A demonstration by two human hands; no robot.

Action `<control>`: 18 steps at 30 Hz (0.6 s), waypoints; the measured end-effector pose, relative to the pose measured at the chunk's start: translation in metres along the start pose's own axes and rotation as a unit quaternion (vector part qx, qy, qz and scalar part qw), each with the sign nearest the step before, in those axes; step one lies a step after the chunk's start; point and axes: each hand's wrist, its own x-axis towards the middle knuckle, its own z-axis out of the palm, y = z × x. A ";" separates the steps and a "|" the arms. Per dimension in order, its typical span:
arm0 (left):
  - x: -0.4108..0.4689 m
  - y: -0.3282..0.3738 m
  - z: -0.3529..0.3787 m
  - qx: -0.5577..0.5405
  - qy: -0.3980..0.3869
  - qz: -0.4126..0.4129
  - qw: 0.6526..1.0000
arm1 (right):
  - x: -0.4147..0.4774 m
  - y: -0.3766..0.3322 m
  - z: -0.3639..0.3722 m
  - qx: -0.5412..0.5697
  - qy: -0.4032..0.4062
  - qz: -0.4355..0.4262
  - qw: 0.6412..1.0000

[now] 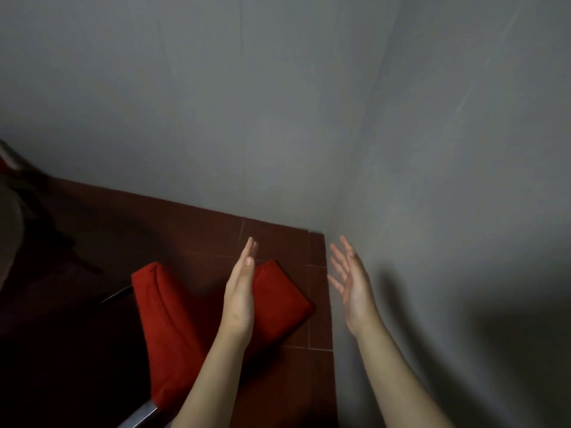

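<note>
Flat left hand (239, 295) hovers over red cloth (173, 319).

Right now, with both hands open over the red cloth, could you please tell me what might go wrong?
The right hand is close to the grey wall, so a wide sweep could scrape it. The left hand does not grip the red cloth either; its near end lies by a metal bar, where a pull might snag. The floor left of it is very dark and could hide obstacles.
</note>
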 end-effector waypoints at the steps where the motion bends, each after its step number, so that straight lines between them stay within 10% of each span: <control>1: 0.007 -0.003 0.001 0.006 0.008 -0.001 1.000 | 0.010 0.001 -0.001 -0.007 -0.006 0.003 1.000; 18: 0.221 -0.027 0.007 0.002 0.108 0.013 0.994 | 0.251 -0.012 0.061 -0.053 -0.094 0.027 0.994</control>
